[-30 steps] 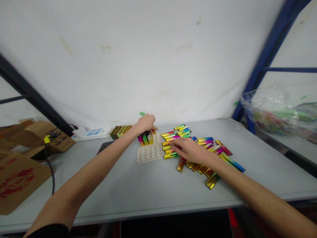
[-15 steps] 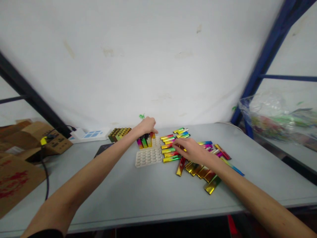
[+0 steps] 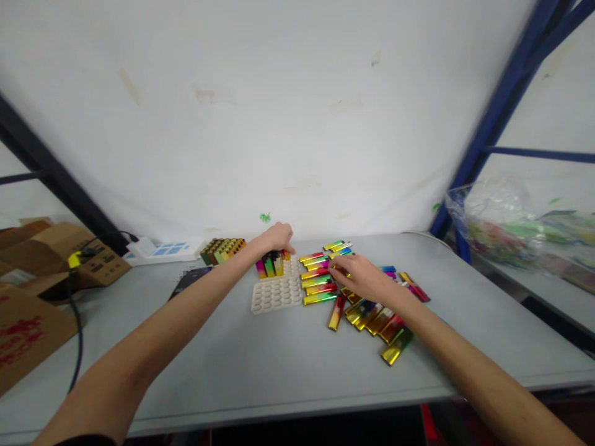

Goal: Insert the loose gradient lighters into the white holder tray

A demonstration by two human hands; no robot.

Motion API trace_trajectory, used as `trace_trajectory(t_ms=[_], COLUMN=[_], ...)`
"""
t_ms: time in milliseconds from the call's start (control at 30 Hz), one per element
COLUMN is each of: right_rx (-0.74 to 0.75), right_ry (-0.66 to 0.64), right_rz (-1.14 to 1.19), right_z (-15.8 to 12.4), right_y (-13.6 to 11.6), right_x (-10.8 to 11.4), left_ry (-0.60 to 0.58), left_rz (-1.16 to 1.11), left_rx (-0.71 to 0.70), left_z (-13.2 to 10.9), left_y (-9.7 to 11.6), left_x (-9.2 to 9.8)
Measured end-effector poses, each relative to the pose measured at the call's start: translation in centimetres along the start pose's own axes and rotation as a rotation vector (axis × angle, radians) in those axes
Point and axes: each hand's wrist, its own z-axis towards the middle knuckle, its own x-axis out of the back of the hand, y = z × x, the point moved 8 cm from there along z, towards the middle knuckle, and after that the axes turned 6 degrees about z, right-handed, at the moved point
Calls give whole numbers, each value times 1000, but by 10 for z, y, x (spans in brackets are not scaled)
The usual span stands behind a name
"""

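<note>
A white tray [image 3: 277, 295] with rows of oval holes lies mid-table, and several shiny colour-faded flat tubes [image 3: 269, 267] stand upright in its back left part. My left hand [image 3: 279, 236] is closed at the back of the tray, its fingers pinching the top of a red-and-gold tube [image 3: 287, 254]. To the right, a column of similar flat tubes [image 3: 319, 288] lies on the table in red, green and gold. Over their right ends hovers my right hand [image 3: 357, 273], thumb and fingers curled close together; whether anything is between them is hidden.
More tubes lie in a loose pile [image 3: 372, 317] under my right forearm. A block of upright gold tubes [image 3: 223, 249], a white power strip [image 3: 167, 250] and a dark flat object [image 3: 188, 279] are at left. Cardboard boxes [image 3: 32, 334] stand far left; a clear plastic bag [image 3: 497, 217] is right.
The view has shifted slightly. My right hand's fingers have drawn a little back and up over the tube ends; my left hand stays at the back of the tray.
</note>
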Motion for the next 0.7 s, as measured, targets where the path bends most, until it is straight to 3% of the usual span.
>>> trace_trajectory(t_ms=[233,367,600,700], right_rx=[-121,-157,-192,-186], right_ry=[31,21,-85,-110], right_rz=[-126,-181,-141,-48], right_z=[-7,-12,-17,-20], right_y=[40,67,95,94], right_x=[18,15,14,21], left_ry=[-40,17,290,515], left_rz=[-13,-68,-113,-137], left_rx=[-6,-24,-69,-162], left_z=[6,-1,-49,-83], left_y=[4,3,4,8], left_x=[-5,2,29,37])
